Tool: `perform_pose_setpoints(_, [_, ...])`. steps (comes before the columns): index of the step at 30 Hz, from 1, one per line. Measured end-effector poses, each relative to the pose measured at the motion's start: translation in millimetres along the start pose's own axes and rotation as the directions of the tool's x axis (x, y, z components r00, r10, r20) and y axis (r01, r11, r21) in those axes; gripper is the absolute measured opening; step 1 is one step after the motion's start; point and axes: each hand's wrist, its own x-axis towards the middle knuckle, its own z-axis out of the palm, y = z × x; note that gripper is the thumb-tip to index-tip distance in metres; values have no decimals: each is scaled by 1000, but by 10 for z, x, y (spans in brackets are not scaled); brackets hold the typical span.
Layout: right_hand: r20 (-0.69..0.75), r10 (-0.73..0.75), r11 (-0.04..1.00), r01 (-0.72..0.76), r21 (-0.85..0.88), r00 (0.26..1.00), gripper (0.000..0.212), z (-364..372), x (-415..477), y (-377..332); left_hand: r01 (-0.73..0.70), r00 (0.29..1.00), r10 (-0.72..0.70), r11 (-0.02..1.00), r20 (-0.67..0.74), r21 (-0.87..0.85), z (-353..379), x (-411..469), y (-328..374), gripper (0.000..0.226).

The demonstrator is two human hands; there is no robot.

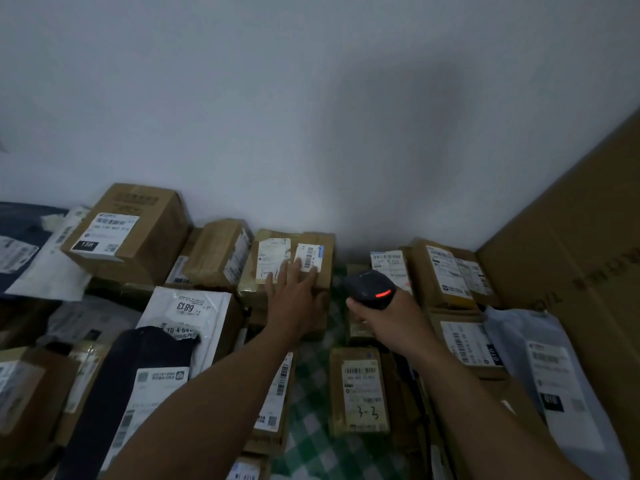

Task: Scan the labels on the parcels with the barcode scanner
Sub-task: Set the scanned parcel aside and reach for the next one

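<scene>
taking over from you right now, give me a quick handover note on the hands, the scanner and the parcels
Left hand: fingers flat on the taped parcel by the wall, touching its barcode label.
Right hand: grips the scanner, red light on, to the right of that parcel.
Done: cannot tell which labels are scanned.
Left: scan this label, then the other parcels lying around.

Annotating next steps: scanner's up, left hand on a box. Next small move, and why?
Probably swing the barcode scanner in the right hand left onto the barcode label. The left hand rests flat on that taped box, touching the label's edge; the scanner hangs just right of it.
</scene>
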Motion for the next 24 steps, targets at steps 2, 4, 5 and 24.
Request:
perform_pose_setpoints(2, [-9,25,1000,-25,18,1000,56,-39,27,4,8,1000,-8,1000,-12,-19,-17,109,-17,64])
perform_pose_setpoints(4, [-28,46,998,-45,33,999,53,-100,52,15,26,999,-27,998,-18,-48,-30,213,18,63])
perform_pose_setpoints(5, [-30,54,998,-52,46,998,50,-130,55,21,43,999,-44,996,-11,-77,-34,243,50,63])
perform_pose_setpoints(24, [-136,183,962,-149,228,974,15,-820,-224,110,202,964,18,592,264,-780,599,271,1231,47])
